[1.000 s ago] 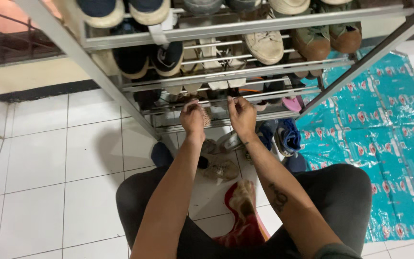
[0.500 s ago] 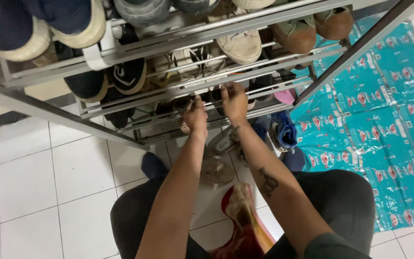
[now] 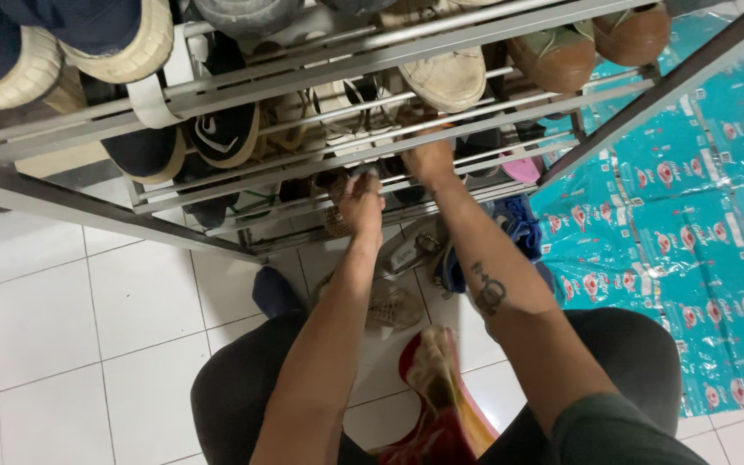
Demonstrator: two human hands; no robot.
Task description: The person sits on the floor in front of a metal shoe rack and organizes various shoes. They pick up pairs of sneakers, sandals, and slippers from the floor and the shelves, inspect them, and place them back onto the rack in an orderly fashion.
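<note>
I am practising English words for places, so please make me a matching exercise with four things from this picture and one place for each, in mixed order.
Things:
1. beige shoe
2. pink shoe
3. red shoe
4. left hand

Places:
A. on the white floor tiles, between the person's knees
B. at the low bars of the metal shoe rack
C. on an upper shelf, sole toward the camera
D. on a low shelf at the right end, near the teal sheet

Pairs: 1-C, 2-D, 3-A, 4-B

teal plastic-wrapped packs (image 3: 691, 215) with red-and-white round marks lie stacked at right.
</note>
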